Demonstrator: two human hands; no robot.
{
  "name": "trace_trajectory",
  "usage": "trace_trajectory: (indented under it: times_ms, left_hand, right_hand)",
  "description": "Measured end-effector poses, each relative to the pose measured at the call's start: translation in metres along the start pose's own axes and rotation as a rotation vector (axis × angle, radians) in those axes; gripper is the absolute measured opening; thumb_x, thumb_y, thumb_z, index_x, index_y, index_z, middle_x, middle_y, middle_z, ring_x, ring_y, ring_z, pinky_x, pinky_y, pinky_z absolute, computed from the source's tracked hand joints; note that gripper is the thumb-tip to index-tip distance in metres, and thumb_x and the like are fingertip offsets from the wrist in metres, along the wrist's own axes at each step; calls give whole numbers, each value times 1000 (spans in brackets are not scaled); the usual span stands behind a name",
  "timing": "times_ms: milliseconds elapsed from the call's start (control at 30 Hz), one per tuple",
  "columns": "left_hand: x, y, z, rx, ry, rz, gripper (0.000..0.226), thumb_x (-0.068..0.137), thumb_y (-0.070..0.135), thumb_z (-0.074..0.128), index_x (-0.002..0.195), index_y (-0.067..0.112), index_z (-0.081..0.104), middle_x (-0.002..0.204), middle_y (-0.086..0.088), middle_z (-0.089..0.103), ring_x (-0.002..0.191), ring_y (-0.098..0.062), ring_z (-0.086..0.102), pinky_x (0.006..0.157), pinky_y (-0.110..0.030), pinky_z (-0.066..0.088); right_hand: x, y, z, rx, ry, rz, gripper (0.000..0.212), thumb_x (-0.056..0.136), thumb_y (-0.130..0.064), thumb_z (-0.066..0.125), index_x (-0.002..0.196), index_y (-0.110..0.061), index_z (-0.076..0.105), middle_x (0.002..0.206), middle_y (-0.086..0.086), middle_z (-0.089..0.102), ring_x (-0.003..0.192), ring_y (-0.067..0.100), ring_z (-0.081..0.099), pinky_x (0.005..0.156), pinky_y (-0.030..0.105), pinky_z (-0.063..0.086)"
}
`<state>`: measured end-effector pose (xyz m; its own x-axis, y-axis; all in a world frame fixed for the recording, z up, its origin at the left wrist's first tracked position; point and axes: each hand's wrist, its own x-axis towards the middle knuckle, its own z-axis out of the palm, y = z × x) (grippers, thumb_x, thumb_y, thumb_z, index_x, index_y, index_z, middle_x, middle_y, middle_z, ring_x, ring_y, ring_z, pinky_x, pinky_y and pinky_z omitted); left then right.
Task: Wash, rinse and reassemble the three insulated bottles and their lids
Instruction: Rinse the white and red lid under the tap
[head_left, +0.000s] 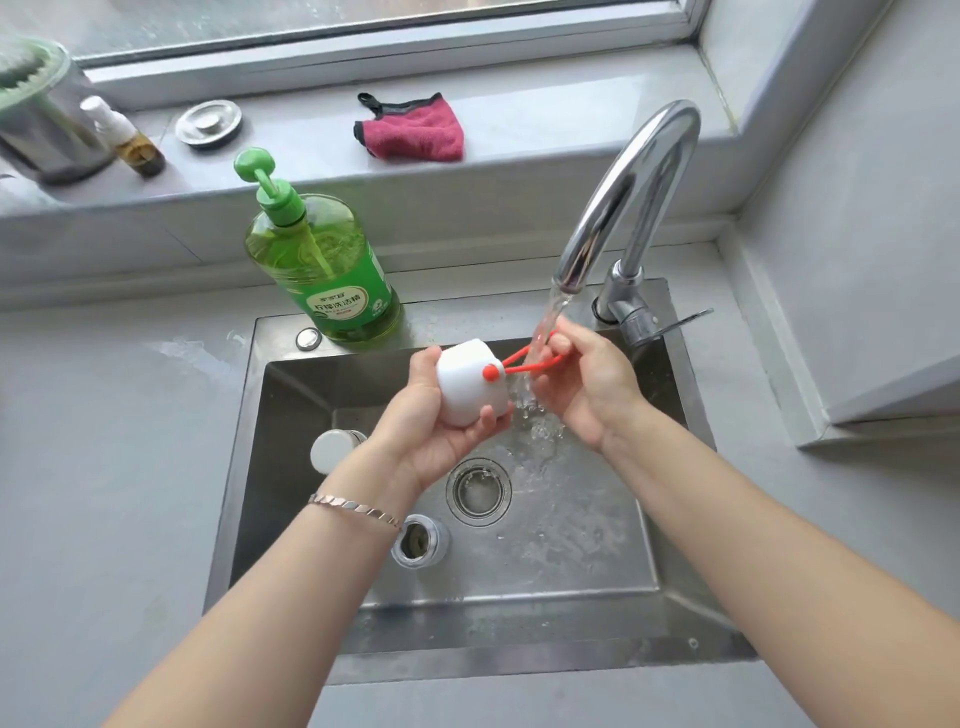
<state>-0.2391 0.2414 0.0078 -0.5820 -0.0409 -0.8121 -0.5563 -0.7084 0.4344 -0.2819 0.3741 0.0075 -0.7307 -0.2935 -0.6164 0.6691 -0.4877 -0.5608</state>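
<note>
My left hand (431, 431) grips a white bottle lid (470, 382) above the steel sink (291, 364). An orange strap loop (524, 361) runs from the lid's side to my right hand (582, 384), which pinches it under the running water (545, 332). One bottle (332, 449) with a white base lies in the sink at the left, partly hidden by my left wrist. Another bottle (418, 540), steel with its mouth open upward, stands in the basin below my left wrist.
A chrome tap (634, 197) arches over the sink's right side. A green dish-soap pump bottle (322, 260) stands on the sink's back rim. On the window ledge lie a red cloth (415, 132), a steel drain plug (208, 124) and a small brown bottle (132, 143).
</note>
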Motion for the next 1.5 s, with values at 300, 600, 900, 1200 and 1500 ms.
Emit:
trace_trajectory:
  times_ms: [300,600,900,1200,1500]
  left_hand:
    - [12,-17,19,209,-91,232,42,98,36,38,123,3,46,112,-22,59,71,-23,65,54,-33,57]
    - [21,-30,28,90,-251,4,39,94,40,42,115,8,54,94,-14,62,76,-23,61,50,-24,54]
    - [18,-37,10,111,-216,-89,50,93,54,37,110,11,57,90,-11,62,71,-22,59,43,-20,49]
    - [-24,-50,-29,1105,173,698,48,64,36,82,105,29,57,109,0,53,97,-15,56,88,-29,48]
    - [-85,-69,-105,1225,367,921,64,60,21,86,118,19,60,108,8,46,94,-4,47,82,4,27]
  right_hand:
    - [-13,-4,-18,-567,-45,-203,27,83,-17,66,105,-7,55,88,6,62,61,9,64,63,22,57]
    - [-48,-11,-62,-737,-59,-457,49,70,-5,75,105,-29,50,85,-1,71,78,7,67,74,19,52]
    - [-54,-8,-93,-945,15,-399,19,83,-8,65,86,-27,62,81,4,70,75,15,62,78,32,50]
    - [-40,11,-98,-1399,-120,-249,15,85,-14,59,83,-29,59,79,-5,66,71,8,58,66,18,43]
    - [-49,45,-63,-1694,-268,-206,9,88,-20,55,91,-27,60,87,-7,66,83,10,61,75,25,46]
